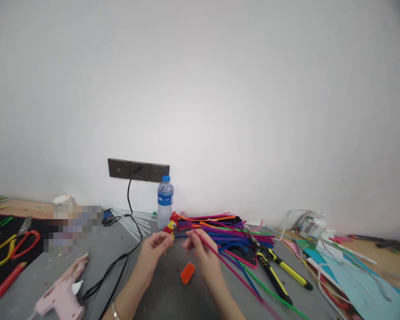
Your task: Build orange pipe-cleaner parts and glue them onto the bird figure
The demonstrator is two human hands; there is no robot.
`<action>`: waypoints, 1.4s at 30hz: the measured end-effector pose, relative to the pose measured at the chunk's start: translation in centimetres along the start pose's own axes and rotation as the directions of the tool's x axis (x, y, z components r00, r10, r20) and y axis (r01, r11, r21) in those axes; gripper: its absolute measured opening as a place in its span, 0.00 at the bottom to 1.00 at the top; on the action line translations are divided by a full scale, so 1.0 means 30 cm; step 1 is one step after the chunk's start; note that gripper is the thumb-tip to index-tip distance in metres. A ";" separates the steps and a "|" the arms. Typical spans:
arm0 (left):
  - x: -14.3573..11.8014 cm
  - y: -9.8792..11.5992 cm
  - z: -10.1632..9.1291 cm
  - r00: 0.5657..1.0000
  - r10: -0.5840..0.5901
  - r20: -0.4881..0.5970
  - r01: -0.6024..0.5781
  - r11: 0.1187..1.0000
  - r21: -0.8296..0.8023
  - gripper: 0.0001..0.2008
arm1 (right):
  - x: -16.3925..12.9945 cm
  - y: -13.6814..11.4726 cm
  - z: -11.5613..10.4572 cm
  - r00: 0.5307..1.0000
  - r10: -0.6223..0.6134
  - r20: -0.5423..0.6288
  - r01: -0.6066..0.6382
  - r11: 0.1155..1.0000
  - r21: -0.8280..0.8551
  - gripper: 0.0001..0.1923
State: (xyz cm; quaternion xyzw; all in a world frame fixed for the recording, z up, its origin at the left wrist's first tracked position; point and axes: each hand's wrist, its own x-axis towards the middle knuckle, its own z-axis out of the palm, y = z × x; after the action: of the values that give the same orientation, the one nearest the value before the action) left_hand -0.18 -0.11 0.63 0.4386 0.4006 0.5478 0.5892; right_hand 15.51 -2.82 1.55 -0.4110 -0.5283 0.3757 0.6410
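Fuzzy red-and-yellow pipe-cleaner bird figure (171, 226) is sitting pinched in left hand (156, 249) fingertips | right hand (202, 251) is gripping thin pink fuzzy pipe cleaner (226, 266).

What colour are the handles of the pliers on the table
Yellow and black, on the pliers right of the right hand; head view.

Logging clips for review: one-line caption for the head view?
Left hand holds a red-yellow figure, right hand a pink pipe cleaner.

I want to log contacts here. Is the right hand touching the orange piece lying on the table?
Apart. The head view shows the right hand raised, pinching a pink pipe cleaner, with bare grey table showing between it and the orange piece.
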 end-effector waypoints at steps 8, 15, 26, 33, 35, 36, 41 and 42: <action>-0.009 -0.013 0.016 0.984 -0.066 0.164 0.038 0.985 0.167 0.19 | 0.040 0.013 -0.097 0.999 0.042 0.016 -0.041 0.998 -0.052 0.20; 0.000 -0.012 0.006 0.995 -0.034 0.097 0.018 0.987 0.161 0.22 | 0.072 0.024 -0.274 0.984 -0.116 -0.133 0.039 0.879 -0.475 0.17; -0.004 0.001 0.021 0.992 -0.057 0.114 0.040 0.988 0.147 0.20 | 0.063 0.107 -0.306 0.998 0.050 0.037 -0.010 0.724 -0.690 0.02; -0.003 -0.012 0.014 0.994 -0.041 0.099 0.023 0.984 0.175 0.20 | 0.052 0.022 -0.224 0.971 0.059 0.232 0.094 0.799 -0.594 0.06; -0.005 -0.006 0.017 0.993 -0.063 0.097 0.043 0.978 0.203 0.21 | 0.044 0.000 -0.195 0.951 0.021 0.308 0.176 0.783 -0.596 0.06; -0.006 -0.002 0.019 0.993 -0.068 0.100 0.045 0.974 0.220 0.20 | 0.039 -0.009 -0.181 0.940 0.002 0.341 0.217 0.769 -0.602 0.06; -0.016 0.017 0.027 0.990 -0.062 0.126 0.028 0.967 0.255 0.18 | 0.027 -0.037 -0.145 0.917 -0.037 0.397 0.302 0.714 -0.631 0.06; -0.018 0.019 0.028 0.989 -0.067 0.132 0.033 0.968 0.249 0.18 | 0.028 -0.040 -0.145 0.919 -0.040 0.392 0.304 0.705 -0.640 0.07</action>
State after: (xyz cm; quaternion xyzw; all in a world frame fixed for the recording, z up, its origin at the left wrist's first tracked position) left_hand 0.41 -0.69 1.41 0.5353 0.4340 0.4468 0.5705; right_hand 19.99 -3.07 2.50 -0.4939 -0.7713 0.1559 0.3699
